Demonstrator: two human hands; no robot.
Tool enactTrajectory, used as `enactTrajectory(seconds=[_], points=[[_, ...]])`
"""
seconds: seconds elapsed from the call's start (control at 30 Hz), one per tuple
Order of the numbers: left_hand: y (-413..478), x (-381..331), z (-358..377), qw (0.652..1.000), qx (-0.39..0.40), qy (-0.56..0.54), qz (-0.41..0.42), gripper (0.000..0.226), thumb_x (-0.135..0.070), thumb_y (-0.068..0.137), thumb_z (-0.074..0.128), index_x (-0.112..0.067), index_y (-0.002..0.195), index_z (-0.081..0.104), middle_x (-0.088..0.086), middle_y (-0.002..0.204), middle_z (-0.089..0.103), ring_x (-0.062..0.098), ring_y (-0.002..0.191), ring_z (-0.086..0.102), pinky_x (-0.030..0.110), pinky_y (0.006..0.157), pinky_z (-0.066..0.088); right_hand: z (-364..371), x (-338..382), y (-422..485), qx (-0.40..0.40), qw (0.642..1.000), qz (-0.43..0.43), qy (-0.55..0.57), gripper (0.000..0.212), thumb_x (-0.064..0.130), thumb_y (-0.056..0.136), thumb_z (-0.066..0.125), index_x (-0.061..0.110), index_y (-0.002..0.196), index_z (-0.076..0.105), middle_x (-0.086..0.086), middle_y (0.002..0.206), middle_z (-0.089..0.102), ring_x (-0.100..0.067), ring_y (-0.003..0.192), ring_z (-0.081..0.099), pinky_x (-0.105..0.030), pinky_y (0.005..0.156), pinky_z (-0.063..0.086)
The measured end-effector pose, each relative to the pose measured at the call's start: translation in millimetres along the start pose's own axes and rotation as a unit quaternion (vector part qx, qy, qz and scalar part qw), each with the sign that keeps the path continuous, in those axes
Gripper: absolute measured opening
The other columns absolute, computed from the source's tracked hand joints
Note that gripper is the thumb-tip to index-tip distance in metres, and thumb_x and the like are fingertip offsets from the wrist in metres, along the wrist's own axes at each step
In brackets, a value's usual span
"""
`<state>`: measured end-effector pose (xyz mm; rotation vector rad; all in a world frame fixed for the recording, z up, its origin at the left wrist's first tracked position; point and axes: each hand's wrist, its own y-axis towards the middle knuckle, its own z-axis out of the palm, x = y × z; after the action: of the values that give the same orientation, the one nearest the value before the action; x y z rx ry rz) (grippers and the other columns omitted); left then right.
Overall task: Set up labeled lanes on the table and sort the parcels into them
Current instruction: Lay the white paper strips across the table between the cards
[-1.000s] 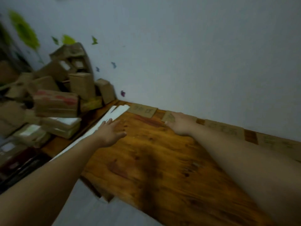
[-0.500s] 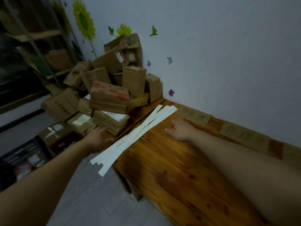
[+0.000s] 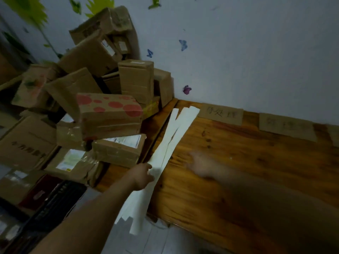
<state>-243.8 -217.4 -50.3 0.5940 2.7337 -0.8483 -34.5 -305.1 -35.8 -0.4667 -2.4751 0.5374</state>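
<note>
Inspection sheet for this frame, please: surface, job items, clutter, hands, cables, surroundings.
Surface: wooden table, mostly bare.
Job's things: white paper strips along the table's left edge, overhanging the front; cardboard labels with handwriting at the wall edge; parcels heaped left of the table, none in lanes yet.
Clutter: dark crate on the floor, contents unclear.
Hands: left hand grips the strips; right hand is over the table, blurred, apparently empty.
Cables: nothing seen.
Surroundings: pale wall with flower and butterfly stickers.
</note>
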Motion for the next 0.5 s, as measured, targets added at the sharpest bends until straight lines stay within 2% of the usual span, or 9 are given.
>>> enactTrajectory(seconds=[0.1, 0.2, 0.3, 0.4, 0.43, 0.5], points=[[25, 10, 18, 0.999, 0.031, 0.004, 0.034, 0.057, -0.033, 0.092, 0.057, -0.014, 0.142, 0.037, 0.008, 0.143, 0.044, 0.025, 0.126, 0.047, 0.032, 0.101, 0.041, 42, 15, 0, 0.009, 0.997, 0.061, 0.044, 0.056, 0.016, 0.097, 0.048, 0.011, 0.149, 0.027, -0.013, 0.149, 0.037, -0.027, 0.134, 0.039, -0.027, 0.105, 0.032], [38, 21, 35, 0.997, 0.04, 0.011, 0.059, 0.044, -0.033, 0.09, 0.059, -0.013, 0.128, 0.05, 0.009, 0.126, 0.055, 0.023, 0.109, 0.055, 0.029, 0.093, 0.046, 81, 32, 3, 0.035, 0.989, 0.108, 0.1, 0.057, 0.01, 0.1, 0.042, 0.011, 0.152, 0.018, -0.015, 0.151, 0.034, -0.027, 0.135, 0.037, -0.026, 0.105, 0.033], [47, 26, 45, 0.998, 0.014, 0.001, 0.066, 0.031, -0.026, 0.094, 0.051, -0.01, 0.119, 0.056, 0.01, 0.122, 0.058, 0.022, 0.107, 0.057, 0.026, 0.093, 0.042, 113, 48, 7, 0.004, 0.972, 0.148, 0.18, 0.049, 0.007, 0.099, 0.039, 0.007, 0.147, 0.031, -0.016, 0.147, 0.038, -0.029, 0.133, 0.04, -0.032, 0.108, 0.033], [56, 25, 46, 0.994, 0.005, -0.102, 0.029, 0.037, -0.022, 0.094, 0.053, -0.007, 0.127, 0.052, 0.013, 0.128, 0.054, 0.028, 0.115, 0.054, 0.03, 0.094, 0.043, 130, 61, 14, -0.035, 0.957, 0.158, 0.242, 0.043, 0.008, 0.098, 0.041, 0.005, 0.141, 0.04, -0.016, 0.141, 0.046, -0.03, 0.129, 0.045, -0.033, 0.105, 0.037], [59, 24, 46, 0.992, 0.01, -0.127, 0.018, 0.04, -0.021, 0.094, 0.054, -0.006, 0.131, 0.05, 0.014, 0.132, 0.053, 0.029, 0.118, 0.052, 0.032, 0.096, 0.042, 132, 66, 17, -0.038, 0.949, 0.164, 0.268, 0.041, 0.009, 0.098, 0.042, 0.004, 0.138, 0.044, -0.017, 0.138, 0.049, -0.029, 0.123, 0.05, -0.032, 0.102, 0.039], [62, 22, 44, 0.985, 0.032, -0.167, -0.019, 0.043, -0.021, 0.095, 0.053, -0.008, 0.135, 0.047, 0.014, 0.137, 0.048, 0.03, 0.122, 0.049, 0.033, 0.098, 0.042, 134, 75, 21, -0.051, 0.932, 0.166, 0.319, 0.035, 0.01, 0.097, 0.042, 0.002, 0.13, 0.052, -0.018, 0.13, 0.056, -0.02, 0.098, 0.056, -0.026, 0.088, 0.044]])
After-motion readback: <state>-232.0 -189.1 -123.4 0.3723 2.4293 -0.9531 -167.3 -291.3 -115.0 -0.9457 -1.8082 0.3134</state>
